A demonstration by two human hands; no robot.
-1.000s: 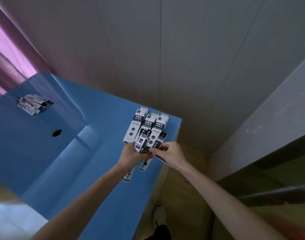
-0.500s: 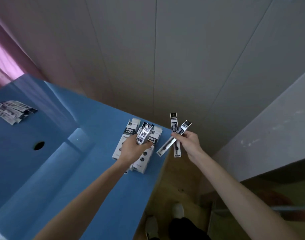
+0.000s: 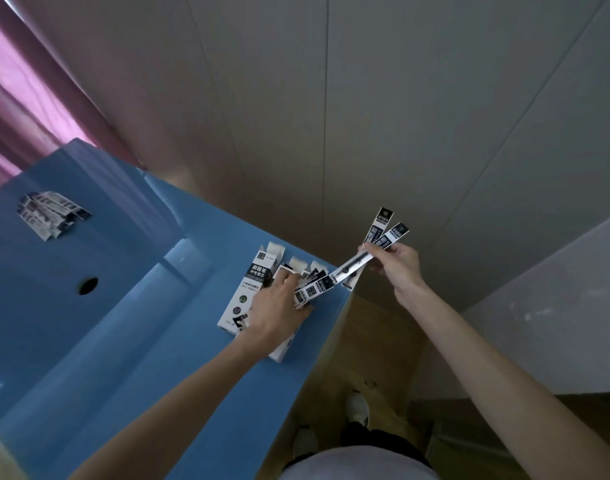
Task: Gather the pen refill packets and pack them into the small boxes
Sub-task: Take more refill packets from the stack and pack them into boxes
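Two or three refill packets are pinched in a loose fan by the right hand, fingers and thumb clamped near their middle, beyond the right edge of the blue table. The left hand is curled around a short bundle of packets and rests over the small boxes, which lie in a row near that same edge with their far flaps open. Another pile of packets is left far to the left on the table.

Because the fanned packets are held over the floor, any one slipped from the pinch would probably be lost below the table. A splayed fan may also be caught on a box mouth, so alignment would be needed first. The boxes lie close to the edge and could be nudged off by the left hand. How full each box is cannot be told.
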